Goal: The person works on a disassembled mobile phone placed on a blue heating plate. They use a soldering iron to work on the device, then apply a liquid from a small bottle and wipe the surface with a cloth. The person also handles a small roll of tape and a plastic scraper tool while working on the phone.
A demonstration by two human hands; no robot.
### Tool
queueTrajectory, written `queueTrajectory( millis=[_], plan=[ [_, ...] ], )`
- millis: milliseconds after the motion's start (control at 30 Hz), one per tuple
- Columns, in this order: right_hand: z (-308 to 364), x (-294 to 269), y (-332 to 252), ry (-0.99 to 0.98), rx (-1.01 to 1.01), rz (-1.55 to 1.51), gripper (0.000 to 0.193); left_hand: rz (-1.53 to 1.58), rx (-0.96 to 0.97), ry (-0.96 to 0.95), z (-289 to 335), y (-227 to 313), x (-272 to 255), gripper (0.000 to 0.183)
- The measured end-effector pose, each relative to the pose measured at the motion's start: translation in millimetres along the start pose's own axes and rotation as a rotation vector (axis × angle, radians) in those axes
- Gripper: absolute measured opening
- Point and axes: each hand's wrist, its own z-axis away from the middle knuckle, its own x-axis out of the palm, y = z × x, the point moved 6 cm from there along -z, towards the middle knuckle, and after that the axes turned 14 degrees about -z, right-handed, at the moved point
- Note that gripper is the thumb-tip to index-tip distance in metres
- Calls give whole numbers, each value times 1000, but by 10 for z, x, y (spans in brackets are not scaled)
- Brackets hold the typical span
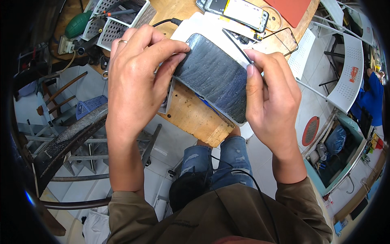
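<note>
A dark, phone-shaped panel [213, 71] with rounded corners and a streaky, smeared surface lies tilted in front of me, at the near edge of the bench. My left hand [138, 69] is closed, thumb and forefinger pinched at the panel's upper left corner. Whether they grip the panel itself or a thin film on it is hard to see. Between the thumb and forefinger of my right hand [272, 87] is a thin black stick-like tool [235, 44], slanting up and left past the panel's far edge. That hand's fingers are beside the panel's right end.
Beyond the panel, an opened phone [243, 15] lies near a thin black frame [289, 40] and a red mat [290, 14]. White baskets of tools [118, 30], a green bulb [78, 24] and a black cable [166, 21] are at the far left. White perforated chairs [345, 79] stand right.
</note>
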Motion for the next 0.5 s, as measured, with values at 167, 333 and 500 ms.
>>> queueTrajectory(
  millis=[167,333,500],
  plan=[
    [29,76,30,-17,-89,71,25,-28,7,-22,54,21,-39,15],
    [70,113,54,-90,-63,144,28,-7,-19,-35,162,0,-54,15],
    [78,83,37,-89,-24,133,34,-6,-86,-57,235,-78,-131,17]
  ],
)
